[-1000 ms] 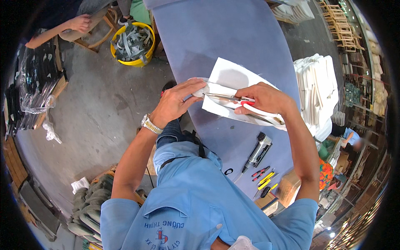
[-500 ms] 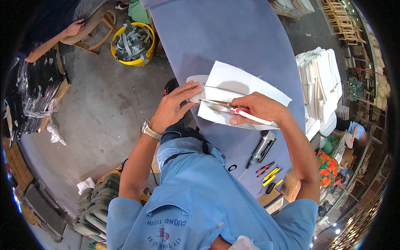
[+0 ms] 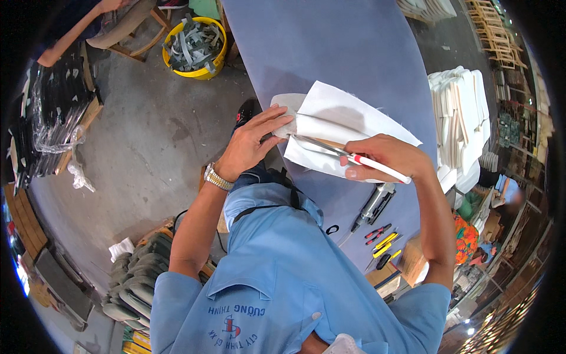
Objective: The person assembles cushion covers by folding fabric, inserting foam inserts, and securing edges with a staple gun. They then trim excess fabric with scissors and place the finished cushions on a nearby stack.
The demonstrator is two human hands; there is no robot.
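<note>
Grey concrete floor (image 3: 147, 147), long blue table (image 3: 330, 53).

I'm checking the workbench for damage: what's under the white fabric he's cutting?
Under the white fabric lies the grey-blue table top, bare around it. The left hand presses the fabric's folded edge; the right hand holds scissors. The covered surface cannot be seen.

Head view: I see the left hand (image 3: 253, 141) flat on the folded end of a white fabric piece (image 3: 348, 127) lying on the blue-grey table (image 3: 330, 47). Right hand (image 3: 386, 156) grips scissors (image 3: 354, 156) with red-and-white handles, blades against the fabric. Hand tools (image 3: 377, 218) lie nearer the table edge. Yellow bucket (image 3: 194, 44) stands on the floor.
</note>
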